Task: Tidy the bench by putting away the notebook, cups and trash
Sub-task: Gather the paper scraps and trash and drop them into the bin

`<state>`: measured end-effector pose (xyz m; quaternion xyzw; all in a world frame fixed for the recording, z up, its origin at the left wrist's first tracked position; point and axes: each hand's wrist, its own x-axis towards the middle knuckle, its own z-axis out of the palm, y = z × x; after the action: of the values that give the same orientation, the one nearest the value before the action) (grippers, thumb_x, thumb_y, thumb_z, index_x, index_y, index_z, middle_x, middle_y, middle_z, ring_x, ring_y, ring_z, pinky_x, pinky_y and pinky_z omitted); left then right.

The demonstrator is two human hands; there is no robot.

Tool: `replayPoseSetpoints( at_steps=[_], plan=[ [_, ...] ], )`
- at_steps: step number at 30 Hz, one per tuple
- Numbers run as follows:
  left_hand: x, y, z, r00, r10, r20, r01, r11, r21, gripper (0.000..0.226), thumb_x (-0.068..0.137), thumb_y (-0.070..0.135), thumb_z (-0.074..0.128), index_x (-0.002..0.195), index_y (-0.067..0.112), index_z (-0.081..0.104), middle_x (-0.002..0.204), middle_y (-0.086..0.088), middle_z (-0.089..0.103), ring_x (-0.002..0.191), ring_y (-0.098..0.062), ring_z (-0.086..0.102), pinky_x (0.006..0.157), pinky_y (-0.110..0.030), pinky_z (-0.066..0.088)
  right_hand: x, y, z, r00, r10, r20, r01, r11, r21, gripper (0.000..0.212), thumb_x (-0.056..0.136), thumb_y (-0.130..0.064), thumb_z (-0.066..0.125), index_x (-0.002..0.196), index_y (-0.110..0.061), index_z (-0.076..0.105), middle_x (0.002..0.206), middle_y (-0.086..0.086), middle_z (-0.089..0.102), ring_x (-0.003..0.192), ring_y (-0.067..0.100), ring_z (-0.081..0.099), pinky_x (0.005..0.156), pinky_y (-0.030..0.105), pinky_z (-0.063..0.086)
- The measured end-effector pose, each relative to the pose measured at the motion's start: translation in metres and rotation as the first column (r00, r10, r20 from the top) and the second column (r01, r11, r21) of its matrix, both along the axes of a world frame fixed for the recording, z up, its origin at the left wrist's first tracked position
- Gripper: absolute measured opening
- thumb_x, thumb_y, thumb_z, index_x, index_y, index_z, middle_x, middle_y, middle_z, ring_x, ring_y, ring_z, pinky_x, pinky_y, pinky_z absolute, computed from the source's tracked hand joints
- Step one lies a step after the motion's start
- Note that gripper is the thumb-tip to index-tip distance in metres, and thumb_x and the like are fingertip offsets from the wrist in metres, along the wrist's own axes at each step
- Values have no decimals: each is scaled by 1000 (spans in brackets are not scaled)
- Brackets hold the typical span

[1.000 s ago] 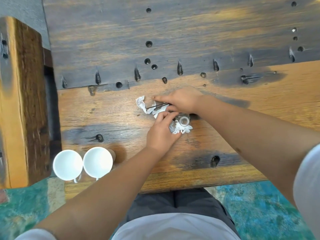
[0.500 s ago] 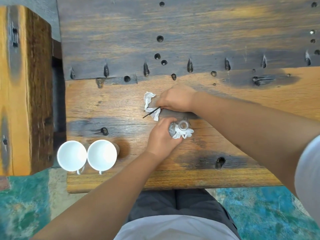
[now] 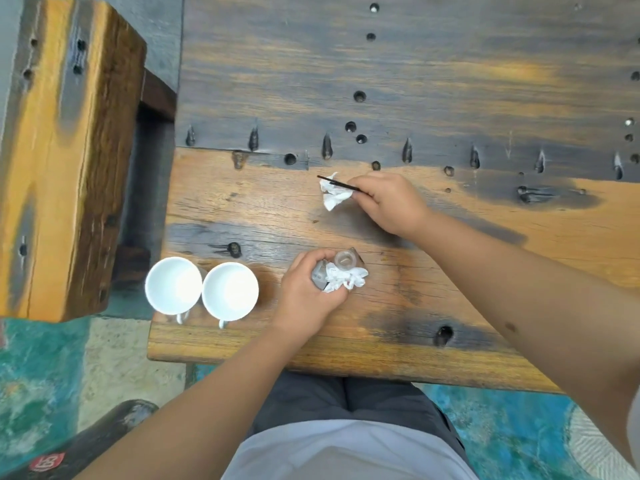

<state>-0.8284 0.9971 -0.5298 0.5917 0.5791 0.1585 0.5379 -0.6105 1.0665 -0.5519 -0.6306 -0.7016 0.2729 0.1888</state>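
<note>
My left hand (image 3: 306,292) is closed around a small clear plastic bottle (image 3: 343,260) and a crumpled white tissue (image 3: 343,278), held just over the wooden bench (image 3: 450,306). My right hand (image 3: 391,202) pinches a second crumpled white tissue (image 3: 332,195) together with a thin black stick (image 3: 337,183) farther back on the bench. Two white cups (image 3: 173,285) (image 3: 230,291) stand side by side at the bench's near left corner, left of my left hand. No notebook is in view.
A thick wooden block (image 3: 65,161) stands to the left of the bench, across a dark gap. The bench top has several round holes (image 3: 444,335). My lap is against the near edge. A dark object (image 3: 86,448) lies on the teal floor at the lower left.
My hands have moved apart: the left drew the bottle and tissue toward me, and the right lifted the other tissue and stick slightly back. The view shifted left.
</note>
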Motion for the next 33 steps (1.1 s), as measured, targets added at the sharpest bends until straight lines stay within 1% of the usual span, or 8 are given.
replayPoseSetpoints(
  at_steps=[4,8,12,16,20,25,30,33],
  plan=[
    [-9,11,15,1000,25,-3,-24,999,26,52,66,16,79,114,30,65,110,10,60,97,0,59,79,-7,43,2,-17,25,999,-32,11,32,999,-6,21,92,-11,57,110,-6,67,96,12,70,89,31,62,78,37,47],
    [-17,10,32,998,57,-3,-56,996,74,49,66,19,79,111,34,65,110,7,62,97,-8,62,83,-21,47,2,-39,51,997,-77,2,77,997,-21,14,92,-11,57,99,-8,68,79,2,62,77,26,58,71,37,48],
    [-23,-6,52,988,155,5,-155,980,123,49,63,22,80,98,49,59,102,18,58,90,11,57,72,-1,39,-1,-59,75,995,-94,-43,93,996,-3,19,92,-12,58,108,-9,68,85,-6,61,82,13,54,72,23,37],
    [-30,-33,68,951,307,28,-308,941,140,42,56,38,75,89,58,57,99,20,61,91,12,57,71,-1,39,-19,-76,93,996,11,-89,-11,1000,1,22,93,-13,59,113,-9,67,89,-2,65,82,13,55,70,22,37],
    [-49,-63,78,879,474,47,-476,871,126,38,57,36,78,85,54,59,100,8,69,94,-9,64,81,-22,50,-53,-91,105,982,139,-127,-138,990,13,20,92,-14,59,110,-9,68,82,-1,63,76,14,55,64,22,33],
    [-95,-110,99,722,683,114,-691,721,54,35,59,31,84,83,48,66,82,23,71,76,3,66,66,-9,47,-109,-112,115,952,208,-226,-216,976,-12,13,91,-18,61,100,-19,71,65,-14,57,61,2,51,55,21,36],
    [-149,-148,111,603,788,121,-794,608,-3,35,69,18,85,87,39,64,91,-1,71,74,-17,63,75,-38,55,-174,-128,122,920,285,-270,-314,947,-70,11,90,-21,62,96,-18,71,69,-5,64,63,10,52,58,30,40],
    [-183,-163,109,539,832,132,-841,541,17,35,71,14,84,87,35,63,81,3,69,65,-8,62,68,-26,53,-214,-135,125,900,307,-310,-341,938,-61,13,89,-17,63,78,-25,64,57,-16,52,59,2,45,55,16,34]
  ],
)
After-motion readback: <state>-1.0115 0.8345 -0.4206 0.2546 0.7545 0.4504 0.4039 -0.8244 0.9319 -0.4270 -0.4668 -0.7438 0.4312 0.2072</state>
